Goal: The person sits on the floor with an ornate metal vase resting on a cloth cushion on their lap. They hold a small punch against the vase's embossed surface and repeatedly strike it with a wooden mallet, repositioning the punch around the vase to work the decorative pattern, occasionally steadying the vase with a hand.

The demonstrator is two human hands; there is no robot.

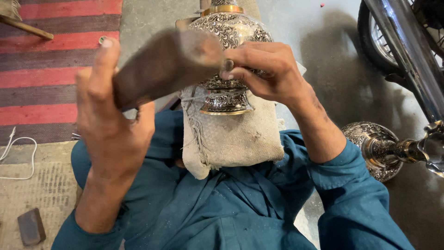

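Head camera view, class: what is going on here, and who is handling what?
A person in teal clothing sits on the floor with an engraved metal vessel resting on a pale cloth pad over the lap. The left hand raises a brown wooden block, blurred. The right hand pinches a small tool against the vessel's side. A second engraved piece lies on the floor to the right, beside a motorbike wheel.

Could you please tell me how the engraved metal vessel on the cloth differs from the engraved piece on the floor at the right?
The engraved vessel lies on a pale cloth over the lap, touched by the right hand; the engraved piece on the floor lies untouched. The vessel shows brass-coloured bands; the floor piece shows a plain shiny neck. The vessel looks larger in view. Both are silvery with dense scrolling engraving. The left hand holds a wooden mallet.
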